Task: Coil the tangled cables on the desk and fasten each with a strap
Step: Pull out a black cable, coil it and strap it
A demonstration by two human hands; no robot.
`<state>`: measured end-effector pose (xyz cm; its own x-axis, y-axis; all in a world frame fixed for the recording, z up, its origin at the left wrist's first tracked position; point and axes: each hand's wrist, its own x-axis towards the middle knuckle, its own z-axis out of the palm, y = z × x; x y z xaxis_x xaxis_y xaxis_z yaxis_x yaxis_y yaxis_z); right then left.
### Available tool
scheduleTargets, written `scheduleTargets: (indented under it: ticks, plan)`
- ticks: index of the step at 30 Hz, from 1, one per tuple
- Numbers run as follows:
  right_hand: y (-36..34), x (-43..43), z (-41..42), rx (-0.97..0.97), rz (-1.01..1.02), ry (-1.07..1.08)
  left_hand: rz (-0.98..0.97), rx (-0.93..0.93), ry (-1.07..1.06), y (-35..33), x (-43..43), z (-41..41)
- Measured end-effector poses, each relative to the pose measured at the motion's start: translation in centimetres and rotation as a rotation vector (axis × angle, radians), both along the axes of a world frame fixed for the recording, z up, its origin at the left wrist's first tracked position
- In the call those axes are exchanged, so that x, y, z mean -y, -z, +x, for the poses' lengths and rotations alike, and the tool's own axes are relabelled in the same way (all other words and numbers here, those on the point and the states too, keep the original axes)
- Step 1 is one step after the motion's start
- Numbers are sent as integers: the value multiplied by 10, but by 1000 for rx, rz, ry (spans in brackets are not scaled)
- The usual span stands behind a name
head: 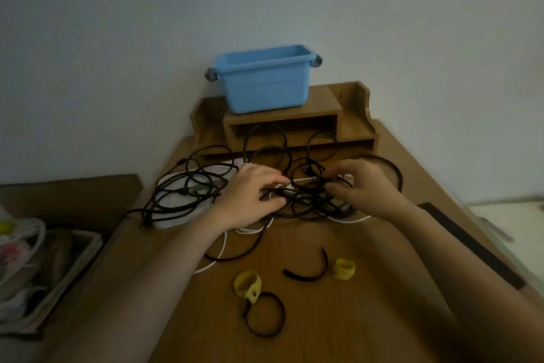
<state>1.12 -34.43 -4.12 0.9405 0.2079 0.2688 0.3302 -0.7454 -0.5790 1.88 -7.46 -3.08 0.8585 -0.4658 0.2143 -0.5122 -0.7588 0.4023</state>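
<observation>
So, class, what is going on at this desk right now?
A person is working at the tangled cables, with the left hand and the right hand both pinching strands in the middle of the pile. Nothing is coiled yet. Yellow straps and black straps lie unused nearer the person.

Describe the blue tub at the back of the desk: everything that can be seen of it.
The blue tub is a rectangular, open-topped box, plastic by its look, with a thick rim and walls that taper slightly toward the base. A grey handle sticks out at each short end. It stands upright on top of the wooden shelf, close to the wall; whether it touches the wall cannot be told. The part of its inside that shows holds nothing; the bottom is hidden.
</observation>
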Motion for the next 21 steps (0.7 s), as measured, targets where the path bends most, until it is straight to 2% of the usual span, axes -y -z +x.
scheduleTargets:
  ticks: [3, 5, 9, 13, 17, 21]
  plan:
    - [36, 18, -7, -54, -295, 98, 289, -71, -77, 28, -1, -10]
    - [44, 31, -8, -69, -255, 130, 364, -85, -115, 40, 0, -11]
    - [43, 48, -8, -9, -153, 227, 375, -43, -137, 65, -8, -11]
    - [36, 54, -12, 49, 138, 165, 268, -25, -137, 74, -11, -9]
    - [20, 48, -20, -208, 650, 20, 121, -19, -156, 69, -9, -8]
    - [20, 48, -23, -399, 832, -167, -24, -43, -169, 67, -9, -11]
